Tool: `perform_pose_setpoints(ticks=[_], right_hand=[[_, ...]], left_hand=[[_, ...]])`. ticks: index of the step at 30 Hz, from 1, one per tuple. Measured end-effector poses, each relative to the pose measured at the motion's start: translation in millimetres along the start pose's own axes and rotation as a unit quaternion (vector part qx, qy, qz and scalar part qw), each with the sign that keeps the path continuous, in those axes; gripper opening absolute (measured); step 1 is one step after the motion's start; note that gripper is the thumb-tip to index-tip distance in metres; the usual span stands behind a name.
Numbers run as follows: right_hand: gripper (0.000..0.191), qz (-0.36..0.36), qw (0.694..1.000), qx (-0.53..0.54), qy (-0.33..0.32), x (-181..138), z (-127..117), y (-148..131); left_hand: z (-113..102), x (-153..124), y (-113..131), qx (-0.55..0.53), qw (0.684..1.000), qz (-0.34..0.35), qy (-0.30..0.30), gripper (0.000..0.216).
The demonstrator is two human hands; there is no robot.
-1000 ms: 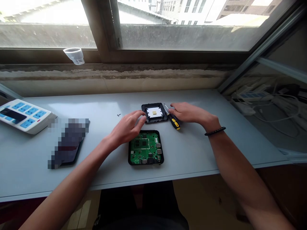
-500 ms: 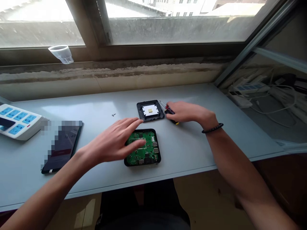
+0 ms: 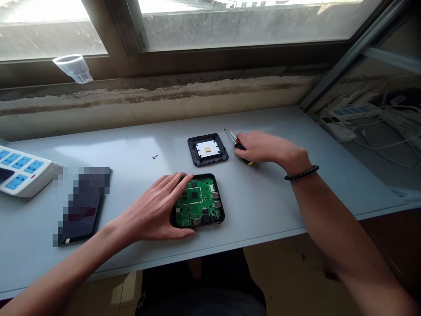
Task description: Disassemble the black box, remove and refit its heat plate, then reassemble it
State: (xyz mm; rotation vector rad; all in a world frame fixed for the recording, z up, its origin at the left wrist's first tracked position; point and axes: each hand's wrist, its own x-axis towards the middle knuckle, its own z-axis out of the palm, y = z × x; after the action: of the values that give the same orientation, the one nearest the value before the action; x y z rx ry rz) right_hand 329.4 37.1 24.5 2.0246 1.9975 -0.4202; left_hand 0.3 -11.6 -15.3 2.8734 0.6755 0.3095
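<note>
A black case half with a green circuit board (image 3: 200, 202) lies near the table's front edge. My left hand (image 3: 154, 210) rests flat beside it, fingers stretched along its left rim and thumb at its front corner. Farther back lies the black cover (image 3: 208, 149) with a white pad inside. Just right of it my right hand (image 3: 263, 147) is closed over the handles of two screwdrivers (image 3: 234, 138), whose metal tips stick out toward the window.
A dark phone (image 3: 82, 204) lies at the left, and a white power strip with blue sockets (image 3: 19, 171) sits at the far left edge. Small screws (image 3: 155, 156) lie mid-table. A clear plastic cup (image 3: 70, 68) sits on the window ledge. Cables and power strips (image 3: 368, 118) pile up at right.
My left hand has drawn back from the black cover to the left side of the circuit board case. My right hand has closed over the screwdrivers.
</note>
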Motion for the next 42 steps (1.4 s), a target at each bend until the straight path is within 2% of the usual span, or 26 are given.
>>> perform_pose_setpoints(ticks=[5, 11, 14, 16, 19, 20, 21, 23, 26, 28, 30, 32, 35, 38, 42], right_hand=[[0.028, -0.005, 1.0, -0.002, 0.001, 1, 1, 2], [0.047, -0.027, 1.0, -0.004, 0.009, 4, 2, 7], [0.054, -0.039, 0.999, -0.004, 0.029, 6, 5, 10], [0.05, -0.049, 0.995, -0.013, 0.09, 7, 6, 9], [0.036, -0.088, 0.96, 0.038, 0.264, 2, 5, -1], [0.032, -0.109, 0.937, 0.08, 0.322, -1, 4, -7], [0.031, -0.125, 0.923, 0.104, 0.348, -5, 3, -13], [0.027, -0.189, 0.903, 0.155, 0.353, -13, 1, -24], [0.024, -0.35, 0.879, 0.205, 0.25, -21, 2, -36], [0.025, -0.431, 0.867, 0.194, 0.157, -23, 2, -40], [0.025, -0.471, 0.862, 0.17, 0.074, -24, 0, -44], [0.026, -0.48, 0.865, 0.142, 0.012, -27, -4, -49], [0.026, -0.46, 0.884, 0.073, -0.033, -31, -10, -55], [0.025, -0.436, 0.898, 0.001, -0.067, -35, -13, -58], [0.021, -0.401, 0.911, -0.051, -0.083, -37, -12, -60]], left_hand=[[5, 4, -3, -0.001, 1.0, -0.004, 0.028, 0.109], [9, 3, -7, -0.02, 0.998, -0.008, 0.056, 0.118], [6, 1, -8, -0.042, 0.994, -0.018, 0.097, 0.1], [3, 1, -8, -0.053, 0.987, -0.041, 0.143, 0.074], [-1, 2, -5, -0.059, 0.975, -0.079, 0.197, 0.041], [-2, 3, -3, -0.056, 0.975, -0.083, 0.197, 0.038], [-3, 4, -2, -0.053, 0.977, -0.086, 0.187, 0.038], [-4, 7, 0, -0.052, 0.983, -0.088, 0.15, 0.047], [-8, 13, 3, -0.07, 0.985, -0.098, 0.126, 0.05], [-12, 20, 5, -0.088, 0.978, -0.11, 0.151, 0.041], [-16, 28, 5, -0.09, 0.969, -0.119, 0.195, 0.032], [-17, 34, 4, -0.07, 0.963, -0.112, 0.237, 0.025], [-14, 37, -3, -0.027, 0.959, -0.076, 0.272, 0.019], [-7, 34, -11, 0.001, 0.964, -0.037, 0.263, 0.02], [-2, 28, -14, 0.014, 0.969, -0.037, 0.244, 0.02]])
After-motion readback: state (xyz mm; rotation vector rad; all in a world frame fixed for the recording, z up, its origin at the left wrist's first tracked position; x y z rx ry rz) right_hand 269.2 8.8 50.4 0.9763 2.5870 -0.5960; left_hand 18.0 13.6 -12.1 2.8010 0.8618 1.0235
